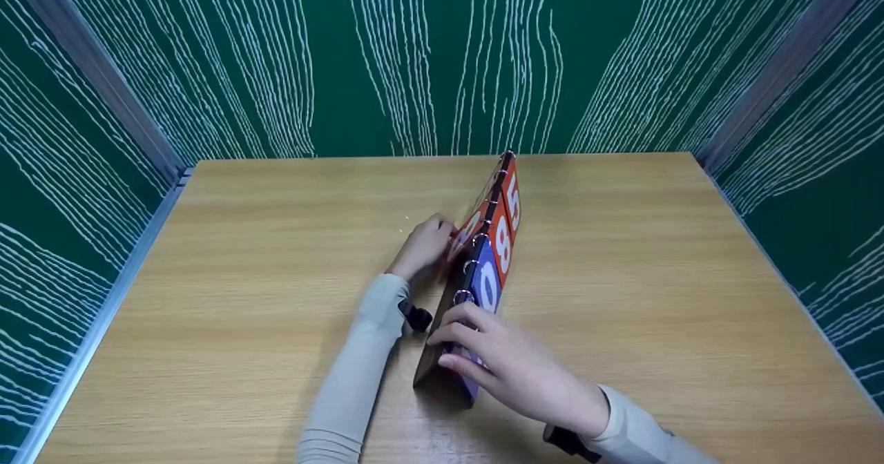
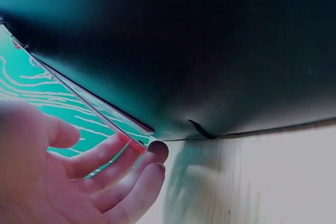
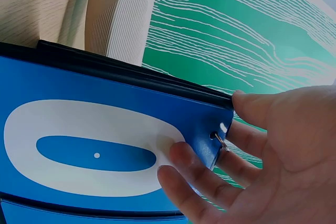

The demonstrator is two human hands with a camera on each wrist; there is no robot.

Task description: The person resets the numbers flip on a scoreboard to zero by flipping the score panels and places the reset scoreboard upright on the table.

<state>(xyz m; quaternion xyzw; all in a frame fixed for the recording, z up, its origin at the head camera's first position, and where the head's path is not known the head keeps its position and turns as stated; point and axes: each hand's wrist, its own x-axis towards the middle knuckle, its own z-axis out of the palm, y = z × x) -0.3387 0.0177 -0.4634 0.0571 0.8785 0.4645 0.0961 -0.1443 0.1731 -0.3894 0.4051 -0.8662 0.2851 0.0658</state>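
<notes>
A tabletop flip scoreboard (image 1: 501,243) stands tent-like, running away from me near the middle of the table. Its right face carries red number cards with 5 and 8, then a blue card (image 3: 115,90) with a white 0, hung on metal rings. At its near end my right hand (image 1: 511,360) grips the board by the upper edge and corner, some fingers lying over the blue card. On the left side my left hand (image 1: 425,246) touches the lower edge of a red card (image 2: 137,144) with its fingertips, thumb held apart. The board's dark panel (image 2: 210,51) fills most of the left wrist view.
The wooden table (image 1: 242,298) extends on both sides of the scoreboard. Green walls (image 1: 331,63) with white wavy lines enclose it at the back and sides. Dark wrist cameras (image 1: 416,315) are strapped under both sleeves.
</notes>
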